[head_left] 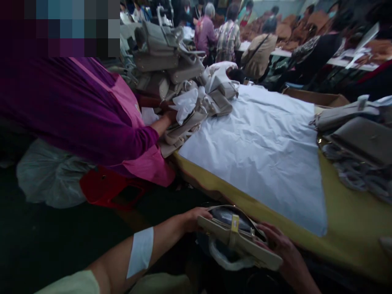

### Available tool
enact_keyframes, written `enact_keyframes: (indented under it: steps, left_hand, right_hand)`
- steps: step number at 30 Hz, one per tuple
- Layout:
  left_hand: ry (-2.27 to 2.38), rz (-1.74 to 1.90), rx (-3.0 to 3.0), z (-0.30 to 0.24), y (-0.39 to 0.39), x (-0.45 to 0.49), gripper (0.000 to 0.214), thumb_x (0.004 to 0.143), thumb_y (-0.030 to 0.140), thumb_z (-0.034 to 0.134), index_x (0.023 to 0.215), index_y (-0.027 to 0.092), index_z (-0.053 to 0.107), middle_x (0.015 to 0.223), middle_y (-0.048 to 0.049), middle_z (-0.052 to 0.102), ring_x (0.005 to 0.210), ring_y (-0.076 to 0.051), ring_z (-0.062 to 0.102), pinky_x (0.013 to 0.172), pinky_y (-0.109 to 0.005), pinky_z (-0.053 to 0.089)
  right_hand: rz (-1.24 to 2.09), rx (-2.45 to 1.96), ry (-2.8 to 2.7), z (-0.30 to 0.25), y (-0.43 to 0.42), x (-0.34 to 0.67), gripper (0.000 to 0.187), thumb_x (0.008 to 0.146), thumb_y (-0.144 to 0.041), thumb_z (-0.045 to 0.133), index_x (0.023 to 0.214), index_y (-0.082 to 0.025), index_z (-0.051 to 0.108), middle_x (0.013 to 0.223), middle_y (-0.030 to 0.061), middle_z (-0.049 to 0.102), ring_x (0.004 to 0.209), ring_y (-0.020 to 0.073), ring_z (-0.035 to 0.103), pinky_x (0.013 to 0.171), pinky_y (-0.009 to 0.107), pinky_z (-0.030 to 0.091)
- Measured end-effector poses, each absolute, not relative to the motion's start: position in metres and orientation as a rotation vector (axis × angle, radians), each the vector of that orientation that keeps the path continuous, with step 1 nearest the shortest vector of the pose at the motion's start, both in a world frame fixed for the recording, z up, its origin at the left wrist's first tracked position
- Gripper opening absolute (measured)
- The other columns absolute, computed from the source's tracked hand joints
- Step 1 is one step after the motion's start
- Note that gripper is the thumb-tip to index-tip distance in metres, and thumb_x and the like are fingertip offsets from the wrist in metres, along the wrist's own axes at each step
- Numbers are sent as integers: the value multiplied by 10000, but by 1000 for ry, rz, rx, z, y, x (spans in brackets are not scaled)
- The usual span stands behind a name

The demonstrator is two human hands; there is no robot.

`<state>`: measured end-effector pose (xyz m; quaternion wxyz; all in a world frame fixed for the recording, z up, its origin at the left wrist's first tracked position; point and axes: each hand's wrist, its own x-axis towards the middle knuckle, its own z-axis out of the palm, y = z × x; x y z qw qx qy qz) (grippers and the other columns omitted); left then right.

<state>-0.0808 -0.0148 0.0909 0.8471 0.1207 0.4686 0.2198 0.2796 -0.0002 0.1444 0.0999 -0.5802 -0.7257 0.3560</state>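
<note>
Between my two hands is a beige handbag (pixel 245 245), its mouth gaping so that dark, shiny stuffing shows inside. A yellow tag or clasp piece sits at the middle of its rim, and a wrapped handle hangs down on my side. My left hand (pixel 197 218) grips the bag's left end, fingers at the opening. At the right end, my right hand (pixel 278 241) has its fingers curled over the rim. The bag is held in front of the table edge, near my lap. A white patch is stuck on my left forearm.
A yellow-topped table (pixel 346 228) carries a wrinkled white sheet (pixel 263 151). Beige handbags (pixel 364 136) lie at the right, and more bags (pixel 165 53) are piled at the far left. A co-worker in a pink apron (pixel 150 163) handles white paper (pixel 185 104) there. A red stool (pixel 104 185) stands at left.
</note>
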Motion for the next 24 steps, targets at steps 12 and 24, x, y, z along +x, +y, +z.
enact_keyframes:
  steps: [12,24]
  left_hand:
    - [652,942,576,231,136,-114,565,640,220,783,1199,152,747,996,-79,774,743,-185,696,684,-281,561]
    - [718,868,746,251,205,-167,556,659,302,715,1200,173,729,933,-73,739,759,-206,670,757,-345,561]
  right_hand:
    - [-460,-649,-2939,341,143,207,626,1026,-308,634,1596,-523,491,1707,32,456,1485,362,544,1199,619,474]
    - [-392,-840,-3119,367,202,124,623,988,-232,695,1536,-503,573,1713,24,402,1528,386,502,1227,670,454]
